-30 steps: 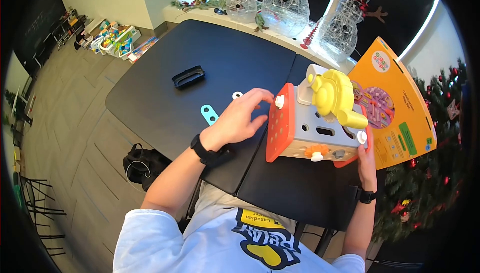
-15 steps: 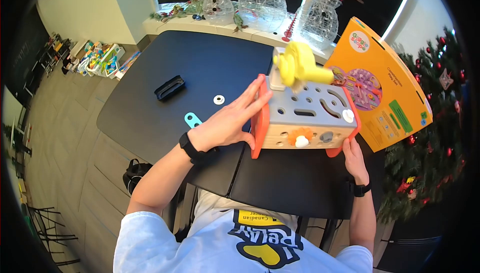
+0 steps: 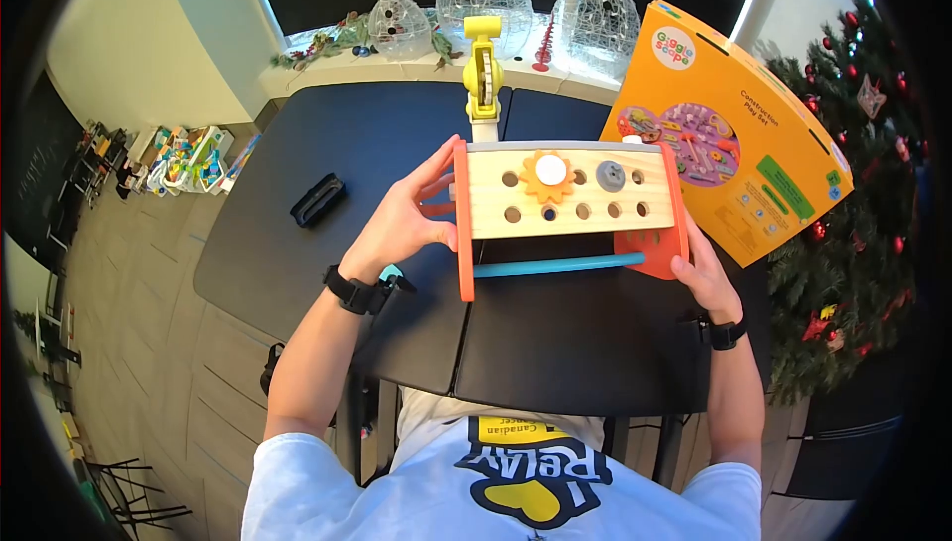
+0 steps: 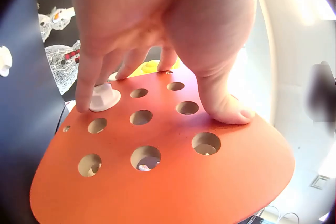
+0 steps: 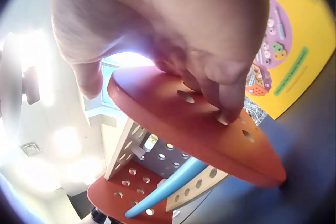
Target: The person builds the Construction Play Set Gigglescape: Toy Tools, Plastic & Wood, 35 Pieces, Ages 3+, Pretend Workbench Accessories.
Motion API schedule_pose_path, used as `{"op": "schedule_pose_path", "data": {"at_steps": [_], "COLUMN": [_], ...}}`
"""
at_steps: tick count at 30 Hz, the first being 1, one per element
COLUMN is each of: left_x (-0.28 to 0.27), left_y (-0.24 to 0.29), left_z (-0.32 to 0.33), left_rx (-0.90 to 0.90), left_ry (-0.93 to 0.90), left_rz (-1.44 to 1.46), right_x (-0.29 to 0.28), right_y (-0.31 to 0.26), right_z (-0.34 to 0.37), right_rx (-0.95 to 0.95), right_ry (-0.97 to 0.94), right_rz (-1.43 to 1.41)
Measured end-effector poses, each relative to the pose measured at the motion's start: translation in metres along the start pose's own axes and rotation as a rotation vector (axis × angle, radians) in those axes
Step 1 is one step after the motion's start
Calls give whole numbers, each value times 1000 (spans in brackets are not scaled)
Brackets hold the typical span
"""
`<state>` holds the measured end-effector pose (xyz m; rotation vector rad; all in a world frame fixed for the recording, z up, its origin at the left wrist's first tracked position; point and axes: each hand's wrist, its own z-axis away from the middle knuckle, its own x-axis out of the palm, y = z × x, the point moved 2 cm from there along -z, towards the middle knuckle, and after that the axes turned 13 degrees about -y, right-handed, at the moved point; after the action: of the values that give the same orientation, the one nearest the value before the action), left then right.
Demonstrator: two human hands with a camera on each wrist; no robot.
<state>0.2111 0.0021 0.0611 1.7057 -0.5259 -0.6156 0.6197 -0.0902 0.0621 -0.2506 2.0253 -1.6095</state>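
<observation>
Orange panel (image 4: 168,182), perforated. Left hand (image 4: 157,19) touches it, thumb at 2 o'clock. White knob (image 4: 104,98) near 10 o'clock, beside fingers.

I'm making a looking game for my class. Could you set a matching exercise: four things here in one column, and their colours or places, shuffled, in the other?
1. Gear
2. Rod
3. Oblong hollow piece
4. Carton

A. Black, on the table, beyond the left hand
B. Printed with "Construction Play Set"
C. Orange, with a white knob at its centre
D. Blue, between the red ends of the toy workbench

Pairs: 1-C, 2-D, 3-A, 4-B
</observation>
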Motion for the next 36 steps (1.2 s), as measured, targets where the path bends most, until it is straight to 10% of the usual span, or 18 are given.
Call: {"op": "schedule_pose_path", "data": {"at_steps": [20, 25, 32, 36], "left_x": [-7, -47, -56, -54], "left_y": [-31, -19, -44, -60], "left_z": [2, 12, 13, 11], "left_rx": [-150, -308, -362, -341], "left_ry": [-118, 266, 3, -82], "left_rz": [47, -708, -1153, -1203], "right_x": [5, 18, 52, 78], "right_y": [-2, -36, -73, -76], "right_z": [-10, -5, -27, -48], "right_rx": [172, 89, -312, -392], "right_ry": [8, 243, 336, 256], "right_rz": [220, 494, 1041, 892]}}
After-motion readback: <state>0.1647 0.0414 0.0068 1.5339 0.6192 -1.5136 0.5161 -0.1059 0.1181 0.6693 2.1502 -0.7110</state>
